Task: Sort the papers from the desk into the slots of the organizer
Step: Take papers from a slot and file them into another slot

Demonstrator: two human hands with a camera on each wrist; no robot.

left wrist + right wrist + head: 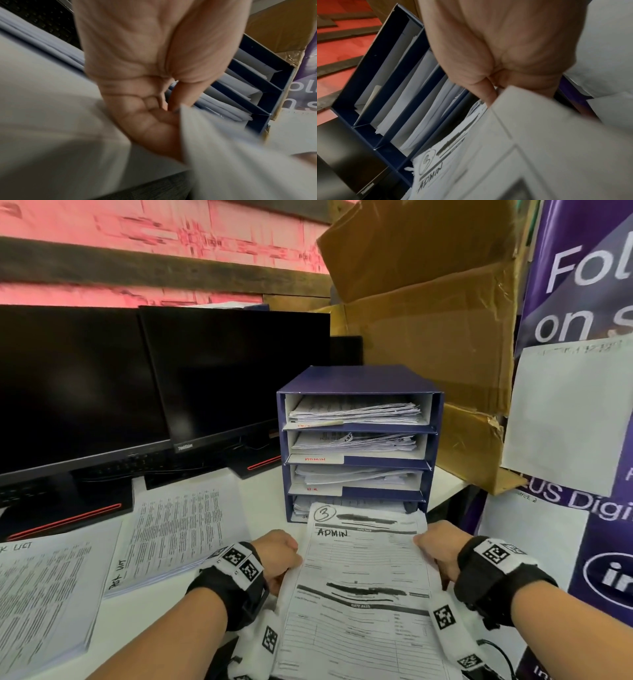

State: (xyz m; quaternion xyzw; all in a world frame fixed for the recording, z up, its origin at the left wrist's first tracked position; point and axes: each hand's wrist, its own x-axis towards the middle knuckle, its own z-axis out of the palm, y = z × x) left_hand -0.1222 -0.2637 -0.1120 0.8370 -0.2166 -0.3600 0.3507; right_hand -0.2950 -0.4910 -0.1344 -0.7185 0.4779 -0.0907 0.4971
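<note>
A stack of printed forms [363, 577], its top sheet marked "3" and "ADMIN", is held flat between both hands just in front of the blue organizer [356, 378]. My left hand [279, 556] grips the stack's left edge [197, 128], thumb on top. My right hand [435, 549] grips the right edge [522, 108]. The stack's far end overlaps the front of the organizer's bottom slot. The organizer has several slots, each holding papers; the second is labelled "ADMIN" [317, 459] in red. Two more paper piles [181, 529] lie on the desk to the left.
Two dark monitors [222, 371] stand behind the desk piles at left. A large cardboard box [438, 337] sits behind and right of the organizer. A purple banner [582, 302] with a white sheet pinned on it closes off the right side.
</note>
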